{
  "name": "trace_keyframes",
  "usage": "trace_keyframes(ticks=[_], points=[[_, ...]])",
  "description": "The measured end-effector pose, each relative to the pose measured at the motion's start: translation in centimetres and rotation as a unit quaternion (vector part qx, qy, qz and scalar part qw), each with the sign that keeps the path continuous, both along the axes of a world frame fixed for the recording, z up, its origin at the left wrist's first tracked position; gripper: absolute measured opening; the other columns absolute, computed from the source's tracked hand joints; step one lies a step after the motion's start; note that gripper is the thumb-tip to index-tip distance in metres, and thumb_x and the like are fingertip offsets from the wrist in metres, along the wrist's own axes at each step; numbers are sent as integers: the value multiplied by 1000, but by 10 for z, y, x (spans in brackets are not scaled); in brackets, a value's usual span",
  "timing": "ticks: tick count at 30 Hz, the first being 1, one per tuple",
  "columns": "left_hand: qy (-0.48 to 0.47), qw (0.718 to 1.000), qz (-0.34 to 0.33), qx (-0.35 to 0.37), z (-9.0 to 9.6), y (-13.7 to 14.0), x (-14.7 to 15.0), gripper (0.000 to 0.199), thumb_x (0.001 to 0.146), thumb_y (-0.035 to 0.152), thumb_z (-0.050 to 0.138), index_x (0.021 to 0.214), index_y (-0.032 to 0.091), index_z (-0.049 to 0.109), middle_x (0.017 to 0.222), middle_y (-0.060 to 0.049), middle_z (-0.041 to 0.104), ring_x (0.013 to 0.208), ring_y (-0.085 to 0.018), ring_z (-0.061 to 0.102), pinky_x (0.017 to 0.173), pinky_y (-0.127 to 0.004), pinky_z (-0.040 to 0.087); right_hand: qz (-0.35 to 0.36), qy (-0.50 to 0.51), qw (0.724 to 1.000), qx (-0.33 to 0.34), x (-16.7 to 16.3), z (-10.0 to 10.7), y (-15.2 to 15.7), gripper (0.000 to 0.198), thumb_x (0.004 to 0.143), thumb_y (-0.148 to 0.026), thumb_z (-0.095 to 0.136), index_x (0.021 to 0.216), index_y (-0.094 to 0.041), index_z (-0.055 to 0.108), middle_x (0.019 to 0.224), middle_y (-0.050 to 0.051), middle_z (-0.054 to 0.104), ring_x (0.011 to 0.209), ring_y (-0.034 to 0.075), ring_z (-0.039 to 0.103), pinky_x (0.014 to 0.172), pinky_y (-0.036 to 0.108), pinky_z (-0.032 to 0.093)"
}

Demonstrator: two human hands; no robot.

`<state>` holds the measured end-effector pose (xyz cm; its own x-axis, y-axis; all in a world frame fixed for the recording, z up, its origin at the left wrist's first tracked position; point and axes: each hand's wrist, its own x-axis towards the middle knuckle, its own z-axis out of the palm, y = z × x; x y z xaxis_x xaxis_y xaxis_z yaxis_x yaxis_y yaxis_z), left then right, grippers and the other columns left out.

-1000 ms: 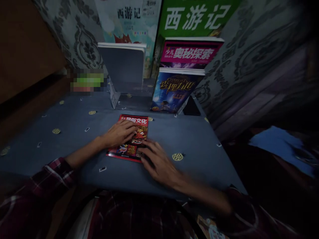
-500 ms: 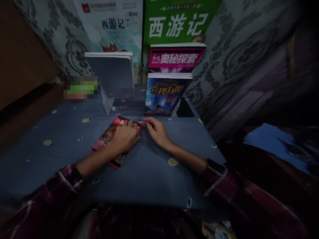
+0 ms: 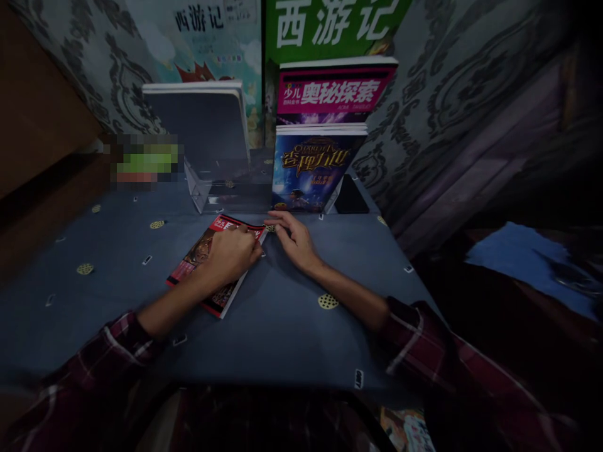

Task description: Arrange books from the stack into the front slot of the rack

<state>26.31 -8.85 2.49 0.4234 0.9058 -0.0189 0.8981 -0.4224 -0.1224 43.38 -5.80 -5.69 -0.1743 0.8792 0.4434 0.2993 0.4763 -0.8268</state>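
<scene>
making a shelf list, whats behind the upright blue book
Behind the blue book stands a pink-banded book, its upper part showing; behind that rises a green book. Their lower parts are mostly covered, so I can't tell whether anything else sits between them.

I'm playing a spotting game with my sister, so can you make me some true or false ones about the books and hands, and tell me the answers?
1. The left hand is on the red book. True.
2. The red book is standing upright. False: it lies on the table.
3. The blue book stands in front of the pink book. True.
4. The right hand is on the pink book. False: it is by a corner of the red book.
5. The green book has big black writing on it. False: the big writing is white.
6. The sleeves are plaid. True.
</scene>
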Motion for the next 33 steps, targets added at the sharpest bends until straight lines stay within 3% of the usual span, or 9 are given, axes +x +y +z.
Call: trace_keyframes(ticks=[12, 19, 23, 25, 28, 30, 33], points=[[-7, 1000, 7, 3, -1, 2, -3, 42, 100, 31, 40, 99, 12, 78, 104, -17, 75, 94, -30, 73, 73, -35, 52, 4, -22, 998, 51, -2, 4, -6, 35, 99, -25, 44, 132, -24, 57, 117, 9, 76, 116, 25, 69, 102, 47, 51], [3, 1000, -20, 11, -5, -3, -5, 40, 101, 34, 44, 105, 10, 76, 113, -19, 72, 105, -34, 70, 74, -38, 54, -20, -202, 978, 47, -5, 8, -13, 33, 97, -19, 45, 121, -18, 67, 104, 11, 74, 98, 27, 65, 91, 43, 53], [-34, 993, -107, -41, -3, 4, -34, 35, 103, 36, 48, 115, 13, 72, 121, -16, 70, 115, -30, 67, 90, -39, 55, -19, -274, 958, 77, -8, 7, -21, 31, 96, -15, 45, 118, -17, 67, 104, 12, 74, 97, 28, 63, 88, 42, 52], [-64, 974, -186, -108, -4, 9, -61, 45, 99, 44, 59, 135, 18, 63, 140, -14, 63, 128, -29, 61, 104, -41, 50, -18, -294, 951, 89, -10, 7, -25, 30, 97, -15, 45, 115, -16, 68, 102, 13, 73, 97, 29, 63, 88, 43, 51], [-97, 939, -264, -197, -9, 11, -103, 85, 84, 60, 75, 156, 30, 41, 167, -11, 35, 153, -33, 35, 121, -48, 34, -3, -308, 947, 87, -12, 6, -27, 29, 98, -14, 43, 113, -16, 67, 102, 14, 73, 100, 30, 64, 88, 43, 52], [-104, 928, -278, -226, -15, 9, -123, 98, 80, 64, 77, 160, 34, 31, 172, -10, 22, 158, -33, 22, 126, -52, 26, 15, -300, 950, 82, -13, 5, -24, 29, 98, -14, 42, 116, -18, 65, 108, 14, 72, 104, 29, 64, 91, 43, 52], [-107, 930, -270, -224, -23, 2, -131, 97, 84, 59, 74, 163, 35, 22, 173, -10, 14, 160, -33, 14, 127, -54, 20, 46, -287, 954, 79, -15, 5, -11, 32, 98, -15, 42, 122, -18, 62, 118, 14, 71, 110, 28, 65, 96, 44, 52]])
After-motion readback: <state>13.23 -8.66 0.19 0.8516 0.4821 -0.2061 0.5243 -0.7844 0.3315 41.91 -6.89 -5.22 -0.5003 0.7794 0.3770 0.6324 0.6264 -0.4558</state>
